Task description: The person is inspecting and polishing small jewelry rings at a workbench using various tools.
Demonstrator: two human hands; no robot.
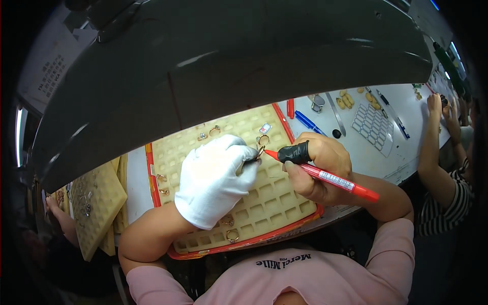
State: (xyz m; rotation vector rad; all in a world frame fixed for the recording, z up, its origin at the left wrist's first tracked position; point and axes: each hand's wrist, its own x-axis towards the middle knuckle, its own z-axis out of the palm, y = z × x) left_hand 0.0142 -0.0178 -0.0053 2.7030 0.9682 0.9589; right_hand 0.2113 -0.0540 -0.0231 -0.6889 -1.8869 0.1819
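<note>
In a white glove, my left hand pinches a small gold-coloured ring between thumb and fingers. Black covers its fingertips where they meet the ring. My right hand, bare except for a black finger cot, grips a red marker pen. The pen's red tip end points at the ring, close against it; whether they touch I cannot tell. Both hands are above a cream tray of square pockets with a red rim. Several rings sit in it, among them one near the front edge and one at the back.
A dark lamp hood spans above the tray. To the right lie blue pens, tweezers, peanuts, a sheet of oval stickers and a black pen. Stacked cream trays stand at left. Another person's arm is at right.
</note>
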